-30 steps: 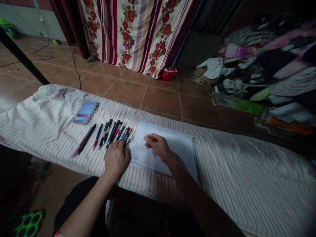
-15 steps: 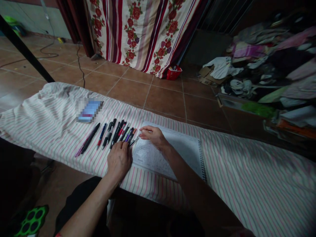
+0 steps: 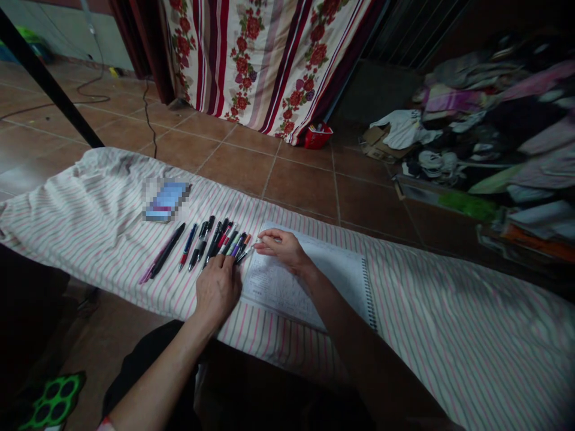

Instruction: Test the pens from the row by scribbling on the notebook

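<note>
A row of several pens (image 3: 218, 238) lies side by side on a striped cloth (image 3: 449, 311). My left hand (image 3: 216, 287) rests palm down over the lower ends of the right-hand pens, its fingers on them and their tips partly hidden. My right hand (image 3: 281, 246) is above the left part of a spiral notebook (image 3: 332, 281), thumb and fingers pinched at the upper end of a slim, clear and dark pen (image 3: 244, 255). That pen slants at the right end of the row, close to the notebook's left edge. The notebook page has faint writing on it.
A phone (image 3: 167, 201), blurred out, lies on the cloth at the back left. Left of the row are a purple pen and a black pen (image 3: 168, 251). Beyond the cloth are a floral curtain (image 3: 269, 60), a red basket (image 3: 318, 136) and piled clothes (image 3: 494, 114).
The view has shifted very slightly. Both hands stay at nearly the same places, and the pens and notebook look unmoved.
</note>
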`<state>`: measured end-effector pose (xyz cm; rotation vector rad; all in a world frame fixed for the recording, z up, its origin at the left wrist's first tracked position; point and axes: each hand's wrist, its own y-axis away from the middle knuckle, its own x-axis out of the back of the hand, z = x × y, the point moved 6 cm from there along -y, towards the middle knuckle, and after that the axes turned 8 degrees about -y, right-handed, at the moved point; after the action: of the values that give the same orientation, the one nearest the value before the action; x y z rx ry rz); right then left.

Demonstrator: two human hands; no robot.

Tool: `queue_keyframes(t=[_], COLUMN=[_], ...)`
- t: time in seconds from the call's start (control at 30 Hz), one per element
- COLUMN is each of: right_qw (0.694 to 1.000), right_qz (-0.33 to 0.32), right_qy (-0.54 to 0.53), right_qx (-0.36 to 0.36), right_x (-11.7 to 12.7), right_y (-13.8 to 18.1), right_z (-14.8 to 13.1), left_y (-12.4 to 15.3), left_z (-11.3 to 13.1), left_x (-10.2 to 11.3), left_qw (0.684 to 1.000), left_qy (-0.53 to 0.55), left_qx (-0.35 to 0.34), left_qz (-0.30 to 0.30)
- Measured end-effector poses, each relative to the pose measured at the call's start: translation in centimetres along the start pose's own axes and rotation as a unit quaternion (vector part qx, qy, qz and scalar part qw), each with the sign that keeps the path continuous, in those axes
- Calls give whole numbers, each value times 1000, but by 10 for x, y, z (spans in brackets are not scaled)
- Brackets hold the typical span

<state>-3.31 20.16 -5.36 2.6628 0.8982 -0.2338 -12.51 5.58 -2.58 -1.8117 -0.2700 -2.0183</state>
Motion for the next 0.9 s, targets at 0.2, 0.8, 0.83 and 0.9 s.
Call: queue_keyframes(t=[0.2, 0.8, 0.83, 0.9], right_qw=[1000, 999, 999, 998], right_qz=[-5, -35, -35, -36], right_qy=[-5, 30, 34, 42], right_qx=[1, -7, -7, -7], right_x=[0, -9, -9, -10], right_y=[0, 4, 4, 4], right_z=[-1, -14, -14, -15], left_y=[0, -1, -1, -1], left_z=[0, 1, 1, 1], left_x=[1, -1, -1, 0], left_qw=[1000, 1000, 1000, 1000], left_qy=[3, 11, 12, 15], left_qx=[-2, -6, -6, -8], left_qz=[3, 4, 3, 1])
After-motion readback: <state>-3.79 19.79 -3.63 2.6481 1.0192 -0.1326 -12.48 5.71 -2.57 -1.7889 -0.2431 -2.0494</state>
